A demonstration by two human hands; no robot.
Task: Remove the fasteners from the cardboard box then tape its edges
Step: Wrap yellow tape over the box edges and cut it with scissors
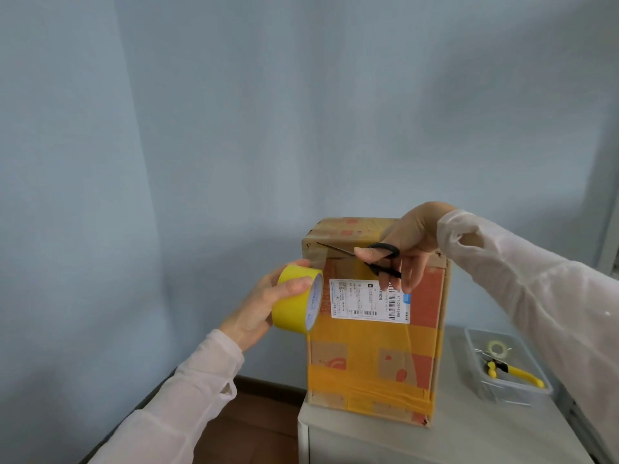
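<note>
Cardboard box [375, 346] upright on grey cabinet [469, 437], left hand [264, 303] gripping yellow tape roll [294, 301] at box's left edge, right hand [408, 242] holding black scissors [378, 259] at top, blades probably on tape, clear tray [502, 393] with yellow pliers [516, 373] right of box.

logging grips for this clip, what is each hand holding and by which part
The left hand grips the yellow tape roll around its outer rim; the right hand holds the black scissors by their handle loops.
</note>
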